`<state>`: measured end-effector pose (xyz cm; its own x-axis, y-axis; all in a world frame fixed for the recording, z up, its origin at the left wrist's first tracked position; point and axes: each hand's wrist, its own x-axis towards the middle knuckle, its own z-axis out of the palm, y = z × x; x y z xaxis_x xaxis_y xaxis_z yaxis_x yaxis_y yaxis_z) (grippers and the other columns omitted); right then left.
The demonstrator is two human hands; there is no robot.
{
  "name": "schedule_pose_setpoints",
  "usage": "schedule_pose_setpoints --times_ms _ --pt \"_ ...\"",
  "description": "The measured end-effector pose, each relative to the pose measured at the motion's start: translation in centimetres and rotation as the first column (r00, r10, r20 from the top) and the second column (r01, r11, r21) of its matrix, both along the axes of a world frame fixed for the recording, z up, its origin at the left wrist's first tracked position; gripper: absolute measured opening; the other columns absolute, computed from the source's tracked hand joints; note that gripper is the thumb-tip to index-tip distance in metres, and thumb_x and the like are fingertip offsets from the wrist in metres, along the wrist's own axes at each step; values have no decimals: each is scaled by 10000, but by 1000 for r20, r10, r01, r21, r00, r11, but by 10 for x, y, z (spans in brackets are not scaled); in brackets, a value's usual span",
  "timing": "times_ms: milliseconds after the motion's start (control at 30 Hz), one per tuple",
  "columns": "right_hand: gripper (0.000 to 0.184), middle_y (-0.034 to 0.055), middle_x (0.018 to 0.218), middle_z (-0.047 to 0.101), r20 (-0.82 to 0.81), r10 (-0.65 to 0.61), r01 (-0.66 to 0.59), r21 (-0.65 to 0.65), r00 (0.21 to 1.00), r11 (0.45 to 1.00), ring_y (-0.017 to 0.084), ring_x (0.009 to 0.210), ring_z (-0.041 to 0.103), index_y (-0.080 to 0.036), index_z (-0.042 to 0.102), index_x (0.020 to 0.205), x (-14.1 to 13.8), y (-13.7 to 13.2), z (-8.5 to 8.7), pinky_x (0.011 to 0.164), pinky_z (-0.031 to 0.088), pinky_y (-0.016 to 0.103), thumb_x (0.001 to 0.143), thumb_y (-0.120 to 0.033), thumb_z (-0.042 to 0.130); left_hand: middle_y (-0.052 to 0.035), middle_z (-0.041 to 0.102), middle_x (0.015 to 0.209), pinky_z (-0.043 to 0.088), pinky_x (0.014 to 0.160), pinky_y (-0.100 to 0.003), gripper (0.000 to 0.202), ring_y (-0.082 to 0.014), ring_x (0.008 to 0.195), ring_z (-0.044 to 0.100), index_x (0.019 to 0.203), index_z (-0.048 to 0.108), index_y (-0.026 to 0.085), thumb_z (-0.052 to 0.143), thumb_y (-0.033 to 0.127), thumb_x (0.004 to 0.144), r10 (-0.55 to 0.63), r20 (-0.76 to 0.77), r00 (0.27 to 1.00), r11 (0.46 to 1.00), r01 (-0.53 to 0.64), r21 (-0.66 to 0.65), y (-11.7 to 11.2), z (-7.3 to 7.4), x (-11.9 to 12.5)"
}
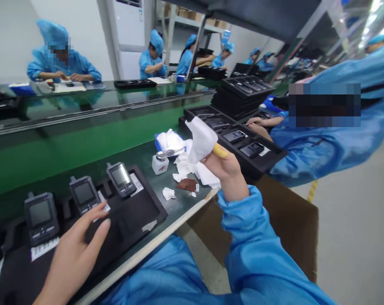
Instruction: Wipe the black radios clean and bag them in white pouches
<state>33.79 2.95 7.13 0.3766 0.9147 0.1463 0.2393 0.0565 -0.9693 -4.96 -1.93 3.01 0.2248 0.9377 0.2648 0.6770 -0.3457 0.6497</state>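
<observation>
My left hand [80, 250] is over a black tray [137, 228], thumb and forefinger apart, holding nothing. Its fingertips are by the lower edge of a handheld device [83, 192] with a screen and a stubby antenna; whether they touch it I cannot tell. Similar devices sit on either side, one on the left [41, 214] and one on the right [121, 178], with white labels beside them. My right hand [226, 169] is raised above the bench, closed on a white wipe [202, 137]. A yellow finger cot [220, 151] covers one of its fingers.
Beyond the tray stand a small white bottle with a metal top [160, 164], a blue box of wipes [157, 144] and a brown scrap [187, 184] among crumpled wipes. Black trays of devices [265, 167] lie at right, beside a co-worker's arm [263, 125]. Other people sit across the line.
</observation>
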Motion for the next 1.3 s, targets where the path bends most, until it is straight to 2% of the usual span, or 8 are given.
schedule_pose_setpoints --times_ms 167,333,467,567,767,1000,1133,1300 --pt "471 70 1109 634 -344 471 -492 31 812 870 253 1077 554 -274 584 998 -95 -6 -6 796 460 449 719 -618 425 -164 576 1326 413 1046 -426 738 -312 1236 530 1169 597 139 577 708 701 -28 488 873 954 168 -247 35 43 56" --pt "482 55 989 666 -599 594 -736 13 536 677 258 992 580 -266 581 979 -167 0 -27 801 462 442 605 -570 581 -142 728 934 544 729 -340 771 -268 826 690 1023 663 96 617 755 626 26 760 650 817 424 -391 49 55 53" --pt "414 13 827 637 -636 602 -796 -33 483 604 188 802 579 -257 577 898 -187 -3 -38 722 468 364 625 -561 643 -80 730 756 531 651 -306 536 -217 694 673 842 706 118 788 554 542 219 750 625 846 260 -465 35 54 35" --pt "345 -18 722 596 -593 610 -807 -122 525 577 123 666 541 -235 592 845 -185 0 -35 646 445 284 645 -490 711 -60 730 735 521 636 -314 370 -228 694 670 752 716 140 753 476 601 223 634 740 921 53 -386 17 55 15" --pt "269 66 1083 674 290 558 -476 -309 777 823 144 906 620 -191 632 1060 -184 67 -3 816 487 289 815 -263 546 -38 698 610 473 572 -283 331 -205 577 643 609 706 178 558 424 774 123 151 981 988 -106 -116 -5 55 -19" --pt "97 74 883 731 448 569 -366 -463 690 807 215 913 647 -164 722 756 -224 138 -6 855 470 308 699 -243 713 -49 756 763 529 667 -317 289 -261 735 699 720 757 199 671 471 672 204 308 929 914 -68 -399 6 46 -25" --pt "105 62 697 716 435 617 -383 -513 656 768 166 653 634 -123 708 650 -229 134 -8 660 483 264 715 -199 676 -66 733 675 511 592 -300 346 -228 633 666 661 742 167 682 507 646 310 422 852 874 -81 -480 6 42 -30" --pt "154 65 895 743 502 559 -415 -377 660 828 193 834 656 -148 742 815 -208 107 11 765 492 291 756 -209 613 -6 639 531 382 488 -223 248 -138 518 542 522 670 166 743 403 521 443 423 790 875 -277 -398 4 38 -29"
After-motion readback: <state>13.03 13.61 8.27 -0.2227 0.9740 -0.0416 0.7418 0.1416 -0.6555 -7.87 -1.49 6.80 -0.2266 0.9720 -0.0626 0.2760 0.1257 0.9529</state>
